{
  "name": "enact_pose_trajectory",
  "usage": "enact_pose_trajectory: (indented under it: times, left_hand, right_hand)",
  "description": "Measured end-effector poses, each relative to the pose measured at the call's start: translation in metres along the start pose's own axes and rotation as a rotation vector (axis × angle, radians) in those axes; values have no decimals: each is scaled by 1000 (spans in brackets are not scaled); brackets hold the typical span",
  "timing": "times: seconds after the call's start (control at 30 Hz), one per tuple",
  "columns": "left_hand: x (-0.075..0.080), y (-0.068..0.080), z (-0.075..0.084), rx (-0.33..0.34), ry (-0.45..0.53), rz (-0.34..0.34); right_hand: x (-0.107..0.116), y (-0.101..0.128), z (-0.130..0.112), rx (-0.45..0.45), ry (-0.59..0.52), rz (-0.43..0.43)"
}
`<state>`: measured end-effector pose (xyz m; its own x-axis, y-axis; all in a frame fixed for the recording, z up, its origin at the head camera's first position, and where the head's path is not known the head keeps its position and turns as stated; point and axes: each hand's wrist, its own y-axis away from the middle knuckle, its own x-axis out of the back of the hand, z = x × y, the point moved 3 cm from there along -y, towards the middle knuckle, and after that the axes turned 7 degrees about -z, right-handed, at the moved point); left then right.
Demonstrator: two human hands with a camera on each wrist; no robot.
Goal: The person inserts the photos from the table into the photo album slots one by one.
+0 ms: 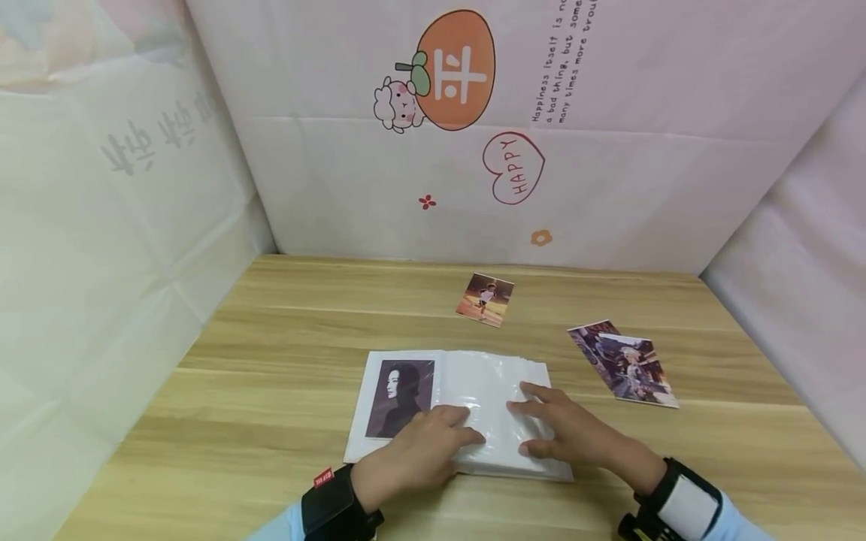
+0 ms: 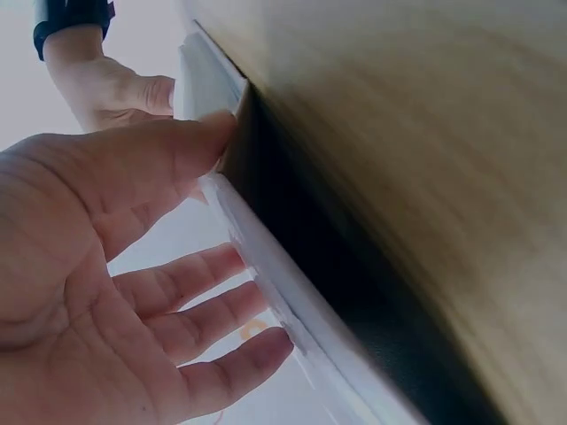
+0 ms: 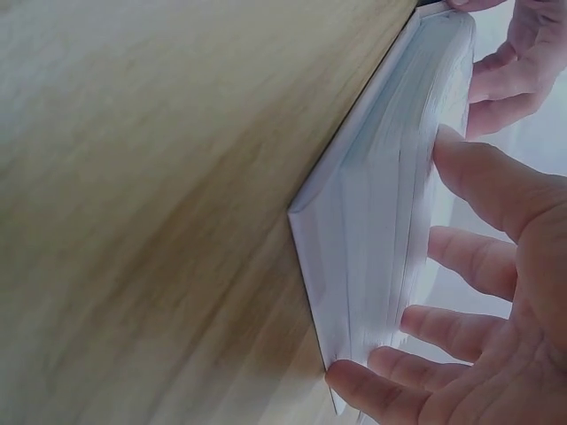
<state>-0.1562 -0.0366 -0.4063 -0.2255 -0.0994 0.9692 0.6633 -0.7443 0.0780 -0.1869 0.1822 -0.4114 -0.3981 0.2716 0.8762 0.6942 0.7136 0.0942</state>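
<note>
Both hands lie flat and open on an opened photo album [image 1: 467,406] that rests on the wooden worktop [image 1: 237,421] directly under them: the left hand [image 1: 419,454] presses with straight fingers near the spine, the right hand [image 1: 568,432] spreads its fingers over the clear plastic sleeve page, thumb at the near edge, neither gripping anything. The right wrist view shows the thick stack of pages [image 3: 381,239] edge-on, fingertips just touching its top. The album looks fairly light but bulky, its cover stiff, its sleeves thin, glossy and probably slippery, likely to crinkle or spring back unless held down; the safest hold seems to be the stiff outer edge or the page block, not a single sleeve. Left of the left hand, one pocket holds a dark portrait photo [image 1: 401,397]. Beyond the right hand and to its right lie two loose overlapping prints [image 1: 625,364], thin, flexible and hard to lift off a smooth surface. Farther off, past both hands, a single small photo [image 1: 485,299] lies flat, and behind it stands a pale printed backdrop [image 1: 609,188]
</note>
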Motion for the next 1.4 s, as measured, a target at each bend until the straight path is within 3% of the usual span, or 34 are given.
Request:
enact_pose_trajectory:
  times: [0.6, 0.9, 1.17, 1.3, 1.4]
  left_hand:
    - [-3, 2, -1, 11, -20, 25]
    - [-3, 1, 0, 21, -18, 26]
    - [-3, 2, 0, 19, -26, 41]
    - [-4, 1, -1, 20, -25, 40]
    - [-4, 1, 0, 19, -23, 35]
  right_hand:
    - [3, 1, 2, -14, -16, -5]
    - [33, 10, 38, -140, -29, 135]
    - [60, 27, 98, -459, 81, 209]
    - [66, 43, 124, -620, 64, 201]
    - [68, 53, 135, -693, 25, 175]
